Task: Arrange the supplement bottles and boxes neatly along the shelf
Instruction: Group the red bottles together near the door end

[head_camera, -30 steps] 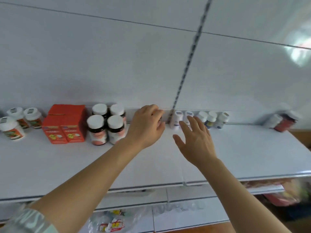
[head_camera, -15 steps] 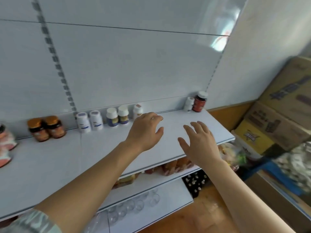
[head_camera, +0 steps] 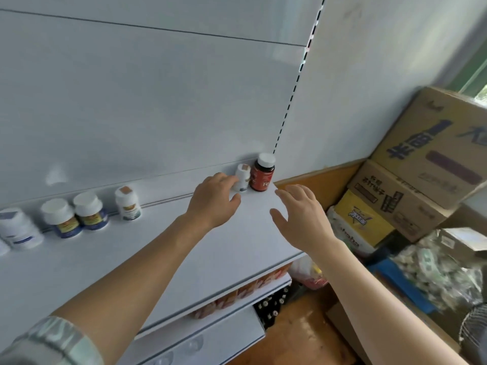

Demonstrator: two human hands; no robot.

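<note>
At the far right end of the white shelf (head_camera: 237, 248) stand a small white bottle (head_camera: 243, 177) and a dark red bottle with a white cap (head_camera: 263, 172), side by side against the back panel. My left hand (head_camera: 214, 200) reaches to the small white bottle, its fingertips at the bottle's left side; whether they touch is unclear. My right hand (head_camera: 303, 218) hovers with relaxed fingers over the shelf's right edge, just below the red bottle, holding nothing. Further left along the back stand a white bottle with an orange label (head_camera: 127, 200), two blue-labelled bottles (head_camera: 75, 217) and a larger white bottle (head_camera: 18, 229).
Stacked cardboard boxes (head_camera: 421, 169) and a yellow box (head_camera: 361, 219) stand right of the shelf end. Bags of packaged goods (head_camera: 442, 272) lie on the floor. A lower shelf (head_camera: 224, 320) holds orange packs and dark bottles.
My view swung right along the shelf to its far end. Both hands travelled right with it; my left hand now reaches the small white bottle beside the red one.
</note>
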